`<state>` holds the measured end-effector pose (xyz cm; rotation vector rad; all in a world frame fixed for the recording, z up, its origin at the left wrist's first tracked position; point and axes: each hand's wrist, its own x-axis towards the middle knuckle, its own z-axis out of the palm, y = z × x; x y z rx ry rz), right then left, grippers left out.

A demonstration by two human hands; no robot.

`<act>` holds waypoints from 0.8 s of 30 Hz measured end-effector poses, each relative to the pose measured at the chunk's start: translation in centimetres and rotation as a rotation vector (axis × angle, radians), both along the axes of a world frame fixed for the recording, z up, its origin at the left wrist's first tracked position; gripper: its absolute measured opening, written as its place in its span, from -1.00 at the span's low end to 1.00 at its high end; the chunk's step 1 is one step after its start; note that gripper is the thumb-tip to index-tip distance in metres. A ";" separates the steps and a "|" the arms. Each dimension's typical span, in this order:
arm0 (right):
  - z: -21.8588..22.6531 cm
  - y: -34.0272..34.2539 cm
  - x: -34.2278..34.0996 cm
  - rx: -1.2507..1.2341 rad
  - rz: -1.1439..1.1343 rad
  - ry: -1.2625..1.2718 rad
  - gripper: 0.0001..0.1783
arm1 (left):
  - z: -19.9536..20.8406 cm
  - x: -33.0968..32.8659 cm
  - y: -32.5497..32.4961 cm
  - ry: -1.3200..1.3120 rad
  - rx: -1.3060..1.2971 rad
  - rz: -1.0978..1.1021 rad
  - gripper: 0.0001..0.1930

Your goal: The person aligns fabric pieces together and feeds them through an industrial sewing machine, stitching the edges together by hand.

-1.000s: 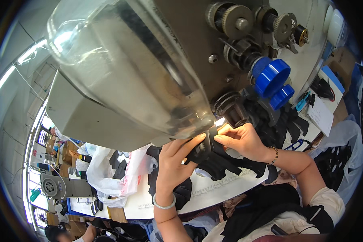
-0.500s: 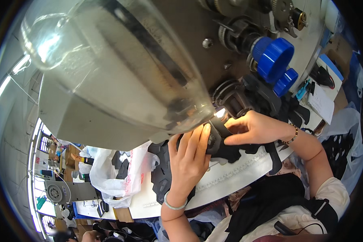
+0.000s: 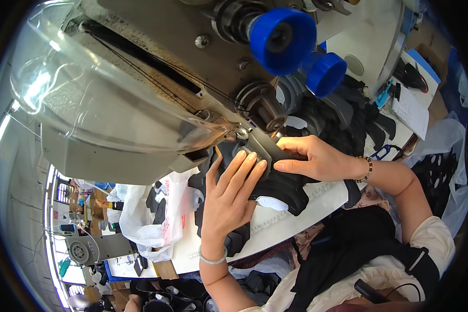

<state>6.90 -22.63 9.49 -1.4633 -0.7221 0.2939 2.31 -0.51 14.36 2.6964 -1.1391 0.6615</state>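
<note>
My left hand (image 3: 228,192) lies with its fingers stretched out, fingertips resting on a black moulded piece (image 3: 258,148) beside the sewing head of a large machine (image 3: 125,23). From the right comes my right hand (image 3: 320,158), thumb and fingers pinched on the edge of that same black piece. The piece sits just below the machine's round presser parts (image 3: 265,106); the needle point itself cannot be made out. Under both hands spreads black padded material (image 3: 286,190), with a white oval patch (image 3: 272,203) showing at its near edge.
A clear curved shield (image 3: 104,88) covers the machine's left side. Blue round caps (image 3: 283,41) stick out above my right hand. More black pieces (image 3: 343,112) pile up beyond. The white table (image 3: 291,221) carries a printed ruler; a white plastic bag (image 3: 145,218) lies left.
The view has shifted, so the machine and blue caps now appear farther left and higher. Both hands stay at the black piece, my left fingers slightly more spread.
</note>
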 end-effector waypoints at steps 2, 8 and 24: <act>-0.1 0.1 -0.1 0.032 0.040 0.042 -0.68 | 0.1 -0.2 -0.1 -0.022 0.013 0.013 -0.36; 0.4 0.0 -0.3 0.004 0.035 0.053 -0.67 | -0.4 0.0 -0.4 -0.094 -0.015 0.031 -0.48; 0.2 0.6 -0.8 0.123 -0.025 0.071 -0.73 | 2.0 0.1 0.6 0.146 -0.013 -0.054 -0.36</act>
